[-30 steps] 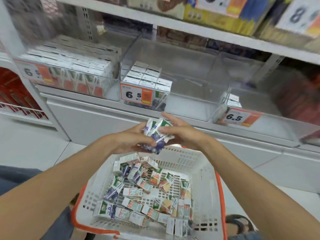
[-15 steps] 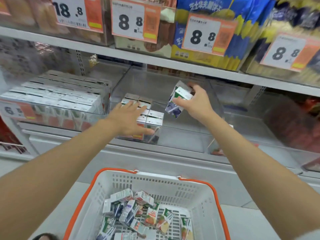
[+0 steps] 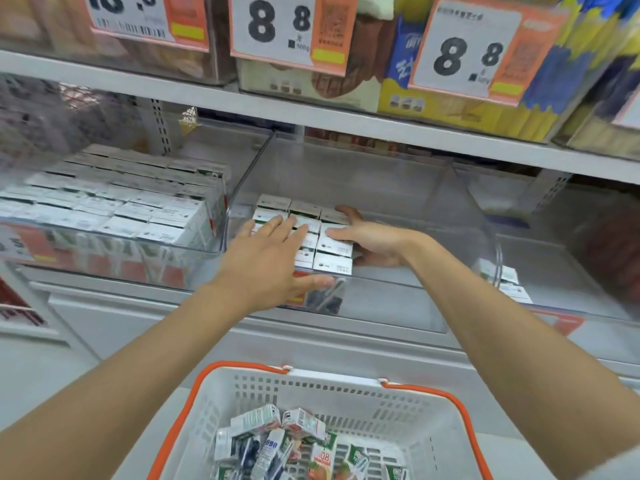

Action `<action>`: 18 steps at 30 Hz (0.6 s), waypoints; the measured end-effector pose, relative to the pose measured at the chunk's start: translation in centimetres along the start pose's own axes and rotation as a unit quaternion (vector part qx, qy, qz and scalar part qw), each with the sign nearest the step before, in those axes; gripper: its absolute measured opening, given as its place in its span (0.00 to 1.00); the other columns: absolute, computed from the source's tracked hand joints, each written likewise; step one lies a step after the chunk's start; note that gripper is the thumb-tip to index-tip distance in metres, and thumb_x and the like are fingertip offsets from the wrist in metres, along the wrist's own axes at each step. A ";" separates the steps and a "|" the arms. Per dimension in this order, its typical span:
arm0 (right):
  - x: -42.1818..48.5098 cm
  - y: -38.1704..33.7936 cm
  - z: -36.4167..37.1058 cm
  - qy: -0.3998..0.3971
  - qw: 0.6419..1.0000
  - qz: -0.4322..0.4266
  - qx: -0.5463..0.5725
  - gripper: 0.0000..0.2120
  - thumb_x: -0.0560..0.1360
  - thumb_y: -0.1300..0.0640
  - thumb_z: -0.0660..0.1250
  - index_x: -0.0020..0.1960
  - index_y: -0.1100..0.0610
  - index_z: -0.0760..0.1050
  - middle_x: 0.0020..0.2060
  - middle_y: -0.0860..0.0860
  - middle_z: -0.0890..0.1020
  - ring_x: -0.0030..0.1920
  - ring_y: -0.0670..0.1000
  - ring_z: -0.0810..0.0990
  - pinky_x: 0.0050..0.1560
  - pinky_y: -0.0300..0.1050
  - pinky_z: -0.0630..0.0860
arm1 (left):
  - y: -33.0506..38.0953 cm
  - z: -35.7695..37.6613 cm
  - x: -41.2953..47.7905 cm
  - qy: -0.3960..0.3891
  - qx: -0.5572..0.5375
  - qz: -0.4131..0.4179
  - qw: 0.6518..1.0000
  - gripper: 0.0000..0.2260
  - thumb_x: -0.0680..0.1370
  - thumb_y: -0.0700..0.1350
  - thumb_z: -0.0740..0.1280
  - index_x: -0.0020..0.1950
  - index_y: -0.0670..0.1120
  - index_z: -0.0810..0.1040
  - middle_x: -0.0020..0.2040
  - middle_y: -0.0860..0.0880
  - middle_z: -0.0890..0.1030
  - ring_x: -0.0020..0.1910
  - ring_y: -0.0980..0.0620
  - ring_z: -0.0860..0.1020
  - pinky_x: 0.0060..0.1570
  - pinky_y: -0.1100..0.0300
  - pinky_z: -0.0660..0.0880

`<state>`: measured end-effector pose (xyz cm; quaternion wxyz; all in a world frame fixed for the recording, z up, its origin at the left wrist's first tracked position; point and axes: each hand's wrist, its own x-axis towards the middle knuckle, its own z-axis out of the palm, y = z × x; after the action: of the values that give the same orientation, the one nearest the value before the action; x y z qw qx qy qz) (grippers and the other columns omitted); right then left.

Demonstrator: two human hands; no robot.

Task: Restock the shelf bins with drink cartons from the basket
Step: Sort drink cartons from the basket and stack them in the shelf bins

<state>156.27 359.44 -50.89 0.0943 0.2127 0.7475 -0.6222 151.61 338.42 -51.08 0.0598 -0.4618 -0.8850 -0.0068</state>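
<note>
A clear middle shelf bin (image 3: 398,306) holds a block of white-topped drink cartons (image 3: 332,265) at its front left. My left hand (image 3: 273,258) lies flat and open on top of that block, fingers spread. My right hand (image 3: 372,239) is inside the bin against the block's right side. Its thumb lies over the carton tops and its fingers curl round the far end, clasping the right-hand column of cartons. Below, the white basket with an orange rim (image 3: 242,367) holds several loose cartons (image 3: 277,441) lying jumbled.
The left bin (image 3: 214,249) is packed full of cartons (image 3: 121,209). The right bin (image 3: 588,306) holds a few cartons (image 3: 502,275) at its front left. A shelf board (image 3: 346,119) hangs low over the bins, carrying boxed goods and price tags (image 3: 277,26).
My right hand has carried its cartons down into the middle bin and set them against the block. My left hand slid forward onto the carton tops. The view tilted upward.
</note>
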 end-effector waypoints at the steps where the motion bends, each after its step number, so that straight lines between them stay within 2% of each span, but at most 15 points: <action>1: -0.1 0.0 0.2 0.004 1.000 -0.001 0.006 0.36 0.79 0.56 0.66 0.77 0.43 0.49 0.51 0.50 0.83 0.47 0.50 0.84 0.49 0.49 0.81 | 0.1 0.0 0.0 0.000 -0.001 -0.001 1.000 0.54 0.60 0.79 0.32 0.79 0.50 0.52 0.80 0.49 0.54 0.78 0.50 0.52 0.74 0.44 0.54; 4: -0.3 0.0 0.5 0.021 0.999 0.006 0.027 0.42 0.79 0.56 0.66 0.78 0.40 0.38 0.49 0.51 0.85 0.45 0.51 0.85 0.48 0.51 0.82 | 0.1 0.1 0.0 -0.006 -0.002 -0.004 1.000 0.53 0.61 0.79 0.33 0.79 0.50 0.52 0.80 0.49 0.53 0.78 0.50 0.52 0.75 0.44 0.53; 6: -0.7 -0.2 0.8 0.038 0.999 0.011 -0.002 0.45 0.78 0.54 0.67 0.77 0.41 0.35 0.49 0.54 0.85 0.44 0.53 0.84 0.51 0.55 0.82 | 0.1 0.1 0.0 -0.012 -0.007 -0.008 1.000 0.53 0.62 0.79 0.35 0.79 0.50 0.52 0.80 0.49 0.53 0.78 0.50 0.51 0.75 0.44 0.53; 8: -1.0 -0.3 0.9 0.056 0.998 0.018 -0.019 0.46 0.77 0.52 0.69 0.78 0.46 0.35 0.47 0.56 0.85 0.41 0.55 0.84 0.53 0.58 0.81 | 0.0 0.2 -0.1 -0.014 -0.020 -0.010 1.000 0.52 0.63 0.79 0.37 0.79 0.50 0.52 0.80 0.49 0.53 0.78 0.50 0.51 0.75 0.44 0.51; 10: -1.5 -0.3 1.2 0.058 0.998 0.016 -0.003 0.43 0.77 0.53 0.69 0.78 0.53 0.41 0.47 0.57 0.85 0.42 0.55 0.83 0.51 0.55 0.82 | 0.0 0.1 -0.1 -0.022 -0.029 -0.011 0.999 0.52 0.63 0.80 0.39 0.79 0.50 0.51 0.80 0.49 0.53 0.78 0.50 0.51 0.76 0.44 0.50; 12: -2.3 -0.3 1.7 0.067 0.998 0.008 0.011 0.38 0.77 0.53 0.69 0.77 0.58 0.48 0.56 0.58 0.82 0.49 0.55 0.83 0.55 0.53 0.80 | 0.1 -0.4 -0.1 -0.030 -0.028 -0.008 0.999 0.51 0.65 0.79 0.42 0.79 0.49 0.52 0.80 0.48 0.53 0.78 0.50 0.51 0.76 0.43 0.47; 13: -2.8 -0.3 1.9 0.086 0.996 0.003 -0.001 0.39 0.77 0.51 0.68 0.78 0.56 0.47 0.64 0.58 0.78 0.57 0.55 0.81 0.59 0.51 0.78 | 0.1 -0.6 -0.3 -0.026 -0.027 -0.005 0.999 0.49 0.66 0.78 0.46 0.79 0.48 0.52 0.79 0.48 0.54 0.78 0.50 0.52 0.76 0.43 0.46; 15: -4.0 -0.4 2.4 0.146 0.984 -0.036 -0.100 0.45 0.77 0.47 0.68 0.80 0.53 0.40 0.76 0.55 0.62 0.71 0.54 0.69 0.67 0.45 0.68 | 0.5 -1.1 -1.2 0.028 -0.043 0.005 0.999 0.45 0.69 0.74 0.58 0.77 0.48 0.59 0.77 0.47 0.61 0.76 0.48 0.58 0.75 0.45 0.50; 16: -4.8 -0.5 2.7 0.189 0.965 -0.075 -0.164 0.43 0.77 0.46 0.68 0.80 0.53 0.43 0.77 0.54 0.58 0.72 0.53 0.66 0.69 0.44 0.65 | 0.7 -1.2 -1.8 0.081 -0.059 0.010 0.995 0.40 0.69 0.71 0.63 0.74 0.48 0.65 0.73 0.46 0.68 0.72 0.47 0.64 0.72 0.47 0.56; 17: -5.7 -0.4 3.1 0.241 0.938 -0.125 -0.216 0.38 0.77 0.49 0.67 0.79 0.54 0.50 0.76 0.54 0.60 0.68 0.51 0.68 0.68 0.44 0.65 | 1.1 -1.2 -2.7 0.140 -0.076 0.016 0.987 0.33 0.69 0.67 0.68 0.67 0.48 0.72 0.66 0.47 0.74 0.66 0.46 0.70 0.66 0.49 0.63; 18: -6.6 -0.2 3.7 0.293 0.907 -0.184 -0.241 0.31 0.76 0.53 0.67 0.76 0.56 0.60 0.70 0.54 0.66 0.60 0.48 0.72 0.63 0.42 0.68 | 1.6 -1.0 -3.8 0.189 -0.097 0.018 0.977 0.26 0.69 0.62 0.71 0.59 0.47 0.76 0.57 0.47 0.78 0.58 0.45 0.74 0.58 0.50 0.68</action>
<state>161.66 354.52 -48.80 -0.1966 0.2149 0.8947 -0.3387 155.14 336.21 -50.60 0.1809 -0.4713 -0.8445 -0.1790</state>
